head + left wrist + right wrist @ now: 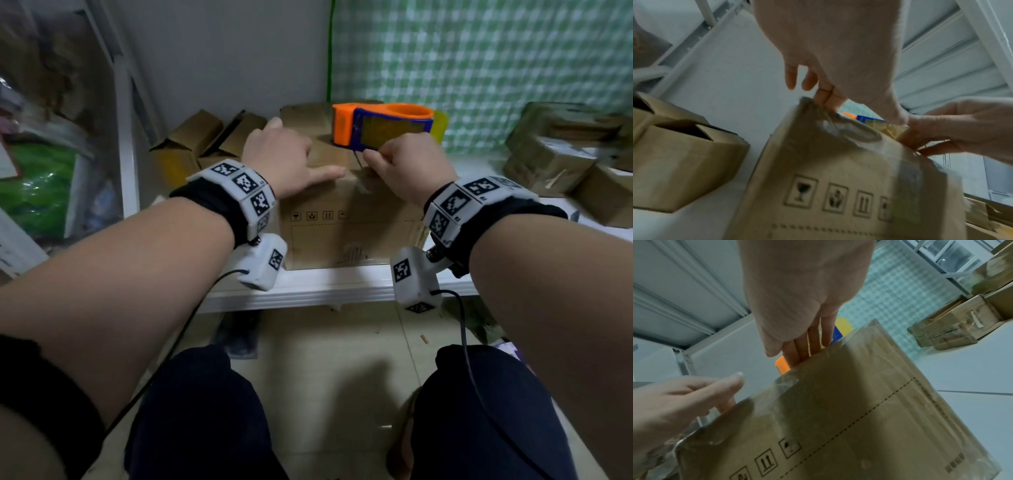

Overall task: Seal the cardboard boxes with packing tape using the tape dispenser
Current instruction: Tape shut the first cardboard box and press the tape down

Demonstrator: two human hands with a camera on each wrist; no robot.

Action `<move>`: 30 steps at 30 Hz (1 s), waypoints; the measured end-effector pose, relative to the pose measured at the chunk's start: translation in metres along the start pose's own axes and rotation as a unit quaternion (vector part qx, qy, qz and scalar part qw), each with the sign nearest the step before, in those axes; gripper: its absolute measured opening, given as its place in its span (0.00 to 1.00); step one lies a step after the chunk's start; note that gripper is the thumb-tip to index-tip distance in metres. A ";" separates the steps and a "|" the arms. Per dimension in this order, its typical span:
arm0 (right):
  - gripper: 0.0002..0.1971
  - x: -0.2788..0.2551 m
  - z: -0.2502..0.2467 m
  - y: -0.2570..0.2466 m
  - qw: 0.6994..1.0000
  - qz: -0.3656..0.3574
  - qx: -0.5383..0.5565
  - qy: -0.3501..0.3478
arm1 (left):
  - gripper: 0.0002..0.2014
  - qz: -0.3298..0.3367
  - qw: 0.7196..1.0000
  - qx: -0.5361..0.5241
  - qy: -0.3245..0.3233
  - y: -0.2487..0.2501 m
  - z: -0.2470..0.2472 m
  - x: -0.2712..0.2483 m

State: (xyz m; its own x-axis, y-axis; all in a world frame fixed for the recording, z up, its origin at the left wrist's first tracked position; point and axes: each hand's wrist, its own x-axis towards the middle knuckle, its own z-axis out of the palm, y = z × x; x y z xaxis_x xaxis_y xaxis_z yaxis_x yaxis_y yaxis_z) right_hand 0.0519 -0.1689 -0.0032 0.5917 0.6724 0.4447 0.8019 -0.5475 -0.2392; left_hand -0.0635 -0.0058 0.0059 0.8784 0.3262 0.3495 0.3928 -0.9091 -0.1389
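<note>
A box (346, 205) stood on a white shelf (308, 287), its front face printed with handling symbols and a dashed line. The left hand (284, 157) lay on the box's top near the front left, fingers straight and spread, thumb pointing right along the top edge; it pressed flat and held nothing. The left wrist view showed those fingers (824, 91) reaching over the top edge of the box (838, 178). The right hand (407, 164) sat at the front edge of the top, just right of the centre seam, its fingers bent down over something at the edge; whether it pinched tape or only pressed could not be told. In the right wrist view its fingers (809, 345) met the box's top edge, where clear tape (785, 382) glinted over the corner of the box (859, 418). The dispenser (383, 125), orange and blue, rested on the box top behind the right hand, close to its knuckles, with neither hand on it. Open boxes (202, 137) lay to the left on the shelf, and taped parcels (561, 150) were stacked to the right
</note>
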 end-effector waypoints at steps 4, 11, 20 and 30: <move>0.21 0.001 0.009 0.007 1.000 -0.006 -0.016 0.026 | 0.38 -0.052 0.997 -0.002 0.053 0.019 0.018 -0.002; 0.20 -0.001 0.021 0.012 0.998 -0.001 0.002 0.070 | 0.40 -0.046 0.996 0.018 0.080 0.020 0.035 -0.004; 0.20 -0.010 0.006 0.016 0.999 -0.003 0.050 0.018 | 0.46 0.004 0.992 0.120 0.044 0.023 0.025 -0.014; 0.20 -0.018 0.002 0.049 0.991 0.081 0.015 0.105 | 0.34 0.016 0.998 -0.047 0.042 0.058 0.025 0.016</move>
State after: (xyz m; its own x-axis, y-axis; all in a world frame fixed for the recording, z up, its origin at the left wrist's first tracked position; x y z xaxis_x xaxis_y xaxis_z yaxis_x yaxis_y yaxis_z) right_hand 0.0806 -0.2069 -0.0245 0.6847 0.4571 0.5677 0.7023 -0.6220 -0.3462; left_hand -0.0195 -0.0471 -0.0200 0.8627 0.2766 0.4233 0.3338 -0.9403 -0.0659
